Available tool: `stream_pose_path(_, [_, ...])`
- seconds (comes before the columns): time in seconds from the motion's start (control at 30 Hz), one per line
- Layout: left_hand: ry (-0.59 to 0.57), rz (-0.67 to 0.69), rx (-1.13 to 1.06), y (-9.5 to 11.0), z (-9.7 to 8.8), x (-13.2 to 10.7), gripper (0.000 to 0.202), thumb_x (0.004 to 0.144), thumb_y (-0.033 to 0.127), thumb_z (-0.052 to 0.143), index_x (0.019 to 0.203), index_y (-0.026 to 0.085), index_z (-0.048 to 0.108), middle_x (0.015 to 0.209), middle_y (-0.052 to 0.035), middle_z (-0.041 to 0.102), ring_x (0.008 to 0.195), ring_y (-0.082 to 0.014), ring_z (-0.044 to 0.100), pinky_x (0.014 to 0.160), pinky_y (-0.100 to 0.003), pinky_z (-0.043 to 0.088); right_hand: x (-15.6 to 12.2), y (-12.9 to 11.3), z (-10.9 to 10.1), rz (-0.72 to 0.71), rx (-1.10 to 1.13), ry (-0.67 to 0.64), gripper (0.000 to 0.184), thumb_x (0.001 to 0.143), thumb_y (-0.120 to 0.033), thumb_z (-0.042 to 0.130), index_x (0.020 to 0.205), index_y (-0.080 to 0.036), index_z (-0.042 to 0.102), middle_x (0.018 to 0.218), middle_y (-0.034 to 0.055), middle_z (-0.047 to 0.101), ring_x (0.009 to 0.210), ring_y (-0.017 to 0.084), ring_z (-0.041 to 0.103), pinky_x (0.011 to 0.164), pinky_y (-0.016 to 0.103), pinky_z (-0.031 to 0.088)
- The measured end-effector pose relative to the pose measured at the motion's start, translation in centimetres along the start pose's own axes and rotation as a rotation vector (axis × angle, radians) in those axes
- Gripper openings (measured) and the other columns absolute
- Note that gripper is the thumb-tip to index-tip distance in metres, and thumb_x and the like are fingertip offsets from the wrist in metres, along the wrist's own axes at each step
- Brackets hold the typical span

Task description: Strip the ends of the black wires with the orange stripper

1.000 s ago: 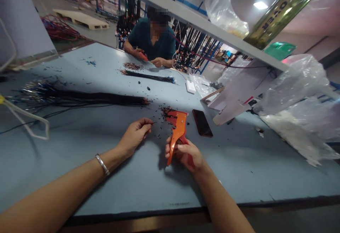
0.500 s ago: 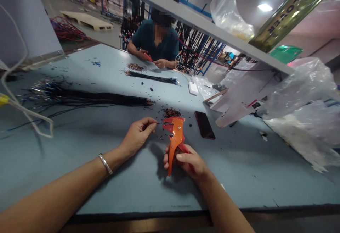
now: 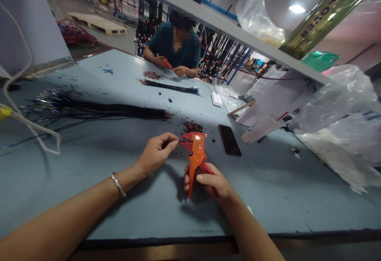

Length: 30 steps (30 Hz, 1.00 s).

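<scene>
My right hand [image 3: 212,182] is closed around the handles of an orange wire stripper [image 3: 195,153], held upright with its jaws toward the left. My left hand [image 3: 156,152] pinches a thin black wire between thumb and forefinger, its tip at the stripper's jaws. A small pile of dark stripped bits [image 3: 193,126] lies on the grey-blue table [image 3: 104,153] just behind the tool. A long bundle of black wires [image 3: 98,111] lies across the table to the left.
A dark phone [image 3: 229,140] lies right of the tool. Clear plastic bags [image 3: 333,122] crowd the right side. A white cable [image 3: 32,130] loops at the far left. Across the table a person [image 3: 175,46] works on another wire bundle [image 3: 169,86].
My left hand has brought the wire tip rightward into the stripper's jaws. My right hand has turned the tool more upright and nearer to the left hand.
</scene>
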<state>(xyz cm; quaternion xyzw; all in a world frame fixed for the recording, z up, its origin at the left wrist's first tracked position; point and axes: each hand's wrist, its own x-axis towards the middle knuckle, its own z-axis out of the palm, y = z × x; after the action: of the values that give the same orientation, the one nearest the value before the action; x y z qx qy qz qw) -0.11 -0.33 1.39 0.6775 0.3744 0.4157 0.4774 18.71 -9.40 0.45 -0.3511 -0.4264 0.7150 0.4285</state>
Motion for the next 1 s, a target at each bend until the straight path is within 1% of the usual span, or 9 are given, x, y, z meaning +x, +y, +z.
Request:
stream_pose_path(0.17, [-0.015, 0.016, -0.027, -0.1, 0.1, -0.1, 0.021, 0.084, 0.035, 0.054, 0.082, 0.016, 0.062, 0.070, 0.0012, 0.056, 0.067, -0.0122, 0.047, 0.063, -0.022, 0.038, 0.0, 0.0, -0.1, 0.009, -0.028, 0.003, 0.037, 0.072, -0.034, 0.072, 0.097, -0.009, 0.062, 0.081, 0.0080, 0.066, 0.068, 0.019, 0.065, 0.062, 0.031, 0.053])
stream_pose_path(0.3, [-0.021, 0.029, -0.036, 0.1, 0.0, -0.1, 0.021, 0.084, 0.034, 0.054, 0.082, 0.015, 0.063, 0.070, 0.0006, 0.057, 0.066, -0.0123, 0.048, 0.062, -0.022, 0.038, -0.1, -0.1, 0.0, 0.004, -0.055, 0.021, 0.034, 0.073, -0.036, 0.071, 0.092, -0.010, 0.062, 0.078, 0.0066, 0.063, 0.066, 0.017, 0.063, 0.059, 0.029, 0.051])
stream_pose_path(0.5, [-0.005, 0.035, -0.039, 0.6, 0.0, -0.2, 0.020, 0.082, 0.033, 0.056, 0.078, 0.015, 0.063, 0.064, 0.0023, 0.053, 0.061, -0.0110, 0.045, 0.058, -0.021, 0.037, -0.1, 0.2, 0.3, -0.021, -0.099, 0.062, 0.027, 0.076, -0.038, 0.069, 0.082, -0.012, 0.060, 0.067, 0.0026, 0.059, 0.055, 0.014, 0.057, 0.048, 0.024, 0.048])
stream_pose_path(0.63, [0.005, 0.037, -0.046, 0.8, 0.0, -0.2, 0.019, 0.081, 0.033, 0.056, 0.076, 0.016, 0.063, 0.061, 0.0030, 0.051, 0.058, -0.0106, 0.044, 0.056, -0.020, 0.037, -0.1, 0.6, 0.3, -0.014, -0.114, 0.090, 0.028, 0.076, -0.039, 0.069, 0.078, -0.013, 0.058, 0.060, 0.0007, 0.057, 0.049, 0.013, 0.054, 0.044, 0.023, 0.045])
stream_pose_path(0.77, [0.020, 0.044, -0.024, 0.9, -0.1, -0.2, 0.019, 0.080, 0.033, 0.057, 0.075, 0.016, 0.064, 0.060, 0.0023, 0.054, 0.058, -0.0110, 0.046, 0.056, -0.020, 0.038, -0.2, 0.6, 0.3, -0.018, -0.123, 0.100, 0.028, 0.076, -0.039, 0.069, 0.077, -0.013, 0.057, 0.059, 0.0002, 0.056, 0.047, 0.012, 0.053, 0.042, 0.022, 0.044])
stream_pose_path(1.0, [0.019, 0.088, 0.052, 1.0, -0.4, -0.3, 0.021, 0.080, 0.032, 0.057, 0.076, 0.015, 0.067, 0.066, -0.0011, 0.062, 0.062, -0.0124, 0.051, 0.059, -0.022, 0.039, -0.2, 0.4, 0.4, -0.031, -0.122, 0.100, 0.029, 0.076, -0.039, 0.069, 0.074, -0.014, 0.055, 0.054, -0.0016, 0.054, 0.044, 0.011, 0.051, 0.039, 0.021, 0.041])
